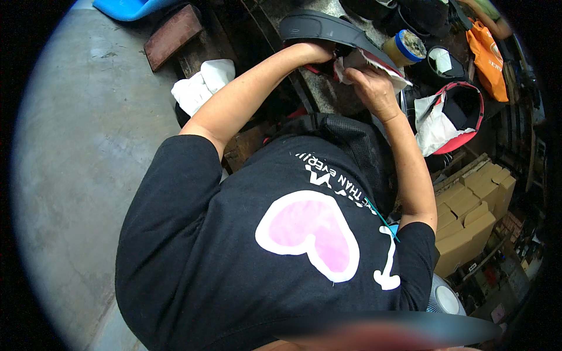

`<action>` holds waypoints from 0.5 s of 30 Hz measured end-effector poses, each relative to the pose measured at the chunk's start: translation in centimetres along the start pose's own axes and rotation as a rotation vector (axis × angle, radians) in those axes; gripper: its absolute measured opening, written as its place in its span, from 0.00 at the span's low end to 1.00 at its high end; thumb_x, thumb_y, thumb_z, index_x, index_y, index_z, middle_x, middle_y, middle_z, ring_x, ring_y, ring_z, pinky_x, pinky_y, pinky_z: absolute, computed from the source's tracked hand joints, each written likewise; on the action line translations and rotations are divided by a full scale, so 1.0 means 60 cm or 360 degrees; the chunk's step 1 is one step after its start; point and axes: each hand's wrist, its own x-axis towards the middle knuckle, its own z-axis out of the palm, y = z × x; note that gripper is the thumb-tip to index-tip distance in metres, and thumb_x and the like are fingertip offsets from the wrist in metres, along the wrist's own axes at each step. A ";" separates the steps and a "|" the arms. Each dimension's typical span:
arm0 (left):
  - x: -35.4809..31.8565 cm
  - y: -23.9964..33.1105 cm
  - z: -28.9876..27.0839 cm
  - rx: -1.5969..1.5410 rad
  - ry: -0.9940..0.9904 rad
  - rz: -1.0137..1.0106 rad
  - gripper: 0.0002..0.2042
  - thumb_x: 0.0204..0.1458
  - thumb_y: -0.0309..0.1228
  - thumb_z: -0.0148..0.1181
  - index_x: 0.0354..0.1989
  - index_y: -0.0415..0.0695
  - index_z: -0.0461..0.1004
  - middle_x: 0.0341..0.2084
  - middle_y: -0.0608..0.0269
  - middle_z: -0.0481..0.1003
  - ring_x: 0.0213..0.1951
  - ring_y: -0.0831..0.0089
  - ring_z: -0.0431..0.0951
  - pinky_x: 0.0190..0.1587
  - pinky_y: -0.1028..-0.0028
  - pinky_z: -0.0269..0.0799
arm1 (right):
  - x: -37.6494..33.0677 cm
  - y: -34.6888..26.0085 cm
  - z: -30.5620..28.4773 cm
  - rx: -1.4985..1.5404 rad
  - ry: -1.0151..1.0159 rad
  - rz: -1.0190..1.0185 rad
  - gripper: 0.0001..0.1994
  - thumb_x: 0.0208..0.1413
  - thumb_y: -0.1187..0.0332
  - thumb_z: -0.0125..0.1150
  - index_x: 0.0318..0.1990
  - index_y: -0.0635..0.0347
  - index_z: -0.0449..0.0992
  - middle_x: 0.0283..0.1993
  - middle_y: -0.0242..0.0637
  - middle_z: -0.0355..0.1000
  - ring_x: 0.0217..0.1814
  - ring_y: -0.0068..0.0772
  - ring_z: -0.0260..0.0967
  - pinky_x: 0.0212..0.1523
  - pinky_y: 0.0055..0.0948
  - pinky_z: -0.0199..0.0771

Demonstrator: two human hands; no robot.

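Note:
A shoe with a dark grey sole (pixel 322 28) is held sole-up at the top middle, above a speckled work surface (pixel 325 88). My left hand (pixel 316 52) grips it from below, near its red and white inner edge. At the shoe's right end, my right hand (pixel 372 88) pinches a whitish cloth-like piece (pixel 351 61). My fingertips are partly hidden by the shoe. Both forearms reach up from my black shirt.
A blue-rimmed jar (pixel 404 48) and a black tub (pixel 443 61) stand right of the shoe. A red and black shoe upper stuffed with white paper (pixel 451 114) lies below them. Cardboard boxes (pixel 474 216) are stacked at right. White cloth (pixel 205 85) and grey floor (pixel 76 146) are at left.

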 end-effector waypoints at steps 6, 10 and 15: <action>0.008 0.004 -0.010 -0.0137 -0.0262 -0.0121 0.20 0.53 0.36 0.49 0.51 0.38 0.76 0.51 0.41 0.73 0.53 0.51 0.75 0.56 0.60 0.68 | -0.012 0.005 0.017 0.0763 0.0068 0.0555 0.20 0.49 0.71 0.58 0.52 0.52 0.68 0.41 0.44 0.77 0.42 0.49 0.76 0.44 0.41 0.76; 0.010 -0.001 -0.012 -0.0098 -0.0359 -0.0085 0.21 0.54 0.38 0.48 0.50 0.38 0.75 0.51 0.42 0.74 0.52 0.53 0.75 0.56 0.61 0.68 | -0.010 0.030 0.045 0.0637 0.0002 0.0569 0.22 0.52 0.71 0.55 0.57 0.53 0.64 0.48 0.49 0.75 0.49 0.56 0.73 0.50 0.47 0.73; 0.010 -0.006 0.001 -0.0114 -0.0219 -0.0032 0.23 0.54 0.42 0.50 0.52 0.40 0.74 0.53 0.44 0.73 0.53 0.55 0.75 0.57 0.60 0.67 | -0.022 0.028 0.045 0.0328 -0.0305 0.0443 0.23 0.53 0.71 0.57 0.57 0.53 0.63 0.49 0.48 0.74 0.52 0.56 0.71 0.51 0.47 0.72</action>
